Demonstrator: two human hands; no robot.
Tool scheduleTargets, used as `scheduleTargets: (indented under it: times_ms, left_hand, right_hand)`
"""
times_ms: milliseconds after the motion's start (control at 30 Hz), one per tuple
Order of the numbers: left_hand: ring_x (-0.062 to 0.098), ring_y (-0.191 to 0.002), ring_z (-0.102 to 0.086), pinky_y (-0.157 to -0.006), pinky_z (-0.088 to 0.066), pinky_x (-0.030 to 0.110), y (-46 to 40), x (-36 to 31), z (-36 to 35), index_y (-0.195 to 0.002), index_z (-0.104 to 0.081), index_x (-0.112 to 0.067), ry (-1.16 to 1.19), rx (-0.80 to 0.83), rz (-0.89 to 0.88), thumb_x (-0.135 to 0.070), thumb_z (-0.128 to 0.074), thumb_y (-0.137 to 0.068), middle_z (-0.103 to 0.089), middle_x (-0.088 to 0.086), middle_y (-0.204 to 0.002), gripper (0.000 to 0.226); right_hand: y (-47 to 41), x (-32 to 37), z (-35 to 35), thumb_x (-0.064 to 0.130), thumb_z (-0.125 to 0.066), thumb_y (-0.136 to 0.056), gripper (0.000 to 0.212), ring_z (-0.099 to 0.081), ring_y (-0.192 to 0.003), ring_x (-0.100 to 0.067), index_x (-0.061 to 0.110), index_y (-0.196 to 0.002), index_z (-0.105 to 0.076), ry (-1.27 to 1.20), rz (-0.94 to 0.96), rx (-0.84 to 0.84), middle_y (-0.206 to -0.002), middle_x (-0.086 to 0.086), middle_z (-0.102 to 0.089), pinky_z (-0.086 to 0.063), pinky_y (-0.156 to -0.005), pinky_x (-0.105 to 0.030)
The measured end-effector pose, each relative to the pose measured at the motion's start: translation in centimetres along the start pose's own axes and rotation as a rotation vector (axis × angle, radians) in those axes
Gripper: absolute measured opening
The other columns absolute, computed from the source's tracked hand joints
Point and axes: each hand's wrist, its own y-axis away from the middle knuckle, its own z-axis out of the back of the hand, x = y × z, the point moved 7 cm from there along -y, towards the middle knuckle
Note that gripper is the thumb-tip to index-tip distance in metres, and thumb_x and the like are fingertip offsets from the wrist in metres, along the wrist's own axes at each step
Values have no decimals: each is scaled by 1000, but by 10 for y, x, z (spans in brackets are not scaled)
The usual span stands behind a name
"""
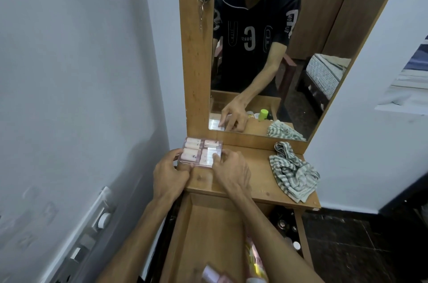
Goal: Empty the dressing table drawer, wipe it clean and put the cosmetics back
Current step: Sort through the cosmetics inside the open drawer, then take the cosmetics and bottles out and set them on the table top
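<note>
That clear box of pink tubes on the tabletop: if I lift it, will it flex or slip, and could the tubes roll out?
The clear box looks like rigid plastic with straight edges, so probably no flex. Its glossy walls may be slippery; the left hand and right hand hold opposite sides. The tubes lie in snug rows, so probably won't roll.

Left hand (pixel 170 172) and right hand (pixel 229 170) grip a clear cosmetics box (pixel 201 152) on the tabletop (pixel 252 180).

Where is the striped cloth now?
The striped cloth lies crumpled on the right side of the dressing table top, below the mirror.
</note>
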Motion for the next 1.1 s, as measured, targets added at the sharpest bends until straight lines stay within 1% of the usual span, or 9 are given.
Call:
scheduleTargets:
  times_ms: [200, 333, 433, 500, 567, 667, 800, 900, 1100]
  left_hand:
    - [21, -115, -65, -98, -55, 41, 2, -8, 2, -136, -61, -23, -34, 13, 19, -23, -75, -87, -69, -1, -130, 51]
    - [27, -142, -43, -111, -44, 46, 32, -23, 5, -147, -46, -19, -178, -46, -35, -28, -76, -84, -42, 6, -157, 70]
    - [17, -121, -54, -97, -52, 37, 72, -46, 7, -119, -65, -18, -94, -145, -253, -18, -76, -84, -55, -1, -132, 36]
    - [11, -104, -58, -86, -53, 31, 99, -58, 3, -97, -71, -18, -71, -127, -349, -10, -75, -83, -62, -5, -112, 17]
    - [7, -92, -56, -77, -48, 24, 120, -60, -6, -84, -69, -20, -127, -48, -409, -10, -74, -79, -62, -10, -96, 12]
    - [4, -85, -51, -73, -44, 23, 138, -48, -22, -78, -66, -25, -259, 163, -340, -17, -72, -77, -61, -15, -87, 11]
    - [2, -108, -51, -85, -40, 17, 163, -19, -36, -105, -70, -28, -410, 554, -206, -24, -69, -77, -56, -19, -111, 28]
    - [1, -120, -45, -104, -40, 22, 179, -3, -37, -118, -68, -29, -446, 777, -161, -26, -69, -80, -48, -21, -122, 38]
    - [4, -105, -57, -94, -51, 26, 195, 7, -35, -98, -72, -32, -454, 916, -128, -24, -66, -81, -62, -17, -110, 21]
  right_hand:
    - [-2, 2, -1, 54, -53, -90, 44, -70, -93, -26, 21, -109, -75, -45, -19, 65, -95, -3, -73, -60, -83, -43]
    - [20, 0, 38, 49, -54, -100, 49, -70, -101, -21, 13, -131, -67, -169, 16, 73, -106, -4, -76, -54, -85, -35]
    - [50, -16, 67, 35, -61, -96, 19, -65, -76, -8, 22, -97, -75, -167, 53, 39, -80, 9, -71, -50, -68, -27]
    - [68, -28, 80, 29, -64, -91, 17, -60, -64, -4, 25, -76, -70, -100, 63, 94, -67, 11, -66, -45, -60, -23]
    - [82, -43, 81, 31, -66, -89, 19, -63, -65, -8, 24, -73, -71, 23, 39, 228, -67, 8, -68, -51, -62, -27]
    - [105, -61, 75, 44, -67, -89, 29, -71, -90, -21, 17, -95, -75, 340, 10, 403, -94, -3, -74, -60, -80, -34]
    - [136, -68, 63, 40, -63, -93, 42, -65, -120, -31, 12, -124, -65, 650, 95, 496, -126, -10, -68, -53, -94, -37]
    - [154, -74, 53, 37, -64, -96, 45, -63, -125, -27, 11, -133, -59, 756, 128, 541, -133, -8, -65, -51, -94, -34]
    - [171, -91, 36, 36, -68, -95, 69, -67, -120, -25, -1, -146, -40, 866, 94, 511, -134, -11, -65, -53, -90, -33]
